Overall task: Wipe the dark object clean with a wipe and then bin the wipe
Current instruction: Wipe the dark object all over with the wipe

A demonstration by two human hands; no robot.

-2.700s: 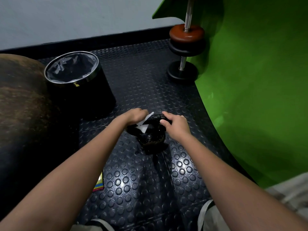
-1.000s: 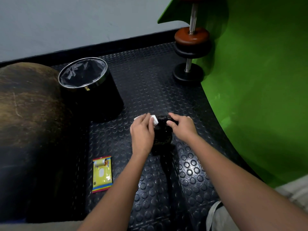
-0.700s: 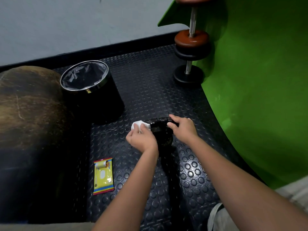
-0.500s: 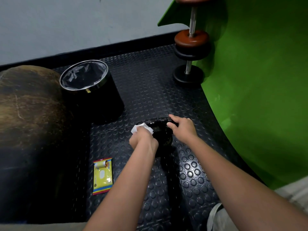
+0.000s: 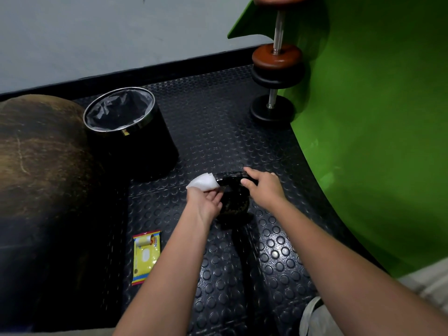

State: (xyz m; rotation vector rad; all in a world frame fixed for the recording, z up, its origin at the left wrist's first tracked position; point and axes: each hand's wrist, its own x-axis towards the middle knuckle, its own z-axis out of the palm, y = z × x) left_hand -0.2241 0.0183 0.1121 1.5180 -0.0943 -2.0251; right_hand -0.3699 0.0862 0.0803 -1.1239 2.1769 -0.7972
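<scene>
Head view, mid-wipe: left hand (image 5: 206, 202) pinching folded white wipe (image 5: 203, 182) against glossy dark object (image 5: 234, 197) on studded rubber floor, right hand (image 5: 263, 187) gripping its top, lined black bin (image 5: 131, 132) nearby, binning not yet done.

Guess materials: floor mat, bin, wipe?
Floor mat: looks like black rubber, raised round studs, slight sheen. Bin: glossy black body, probably metal or plastic, bright metal rim, thin grey plastic liner. Wipe: soft white nonwoven sheet, crumpled in the left hand.
</scene>
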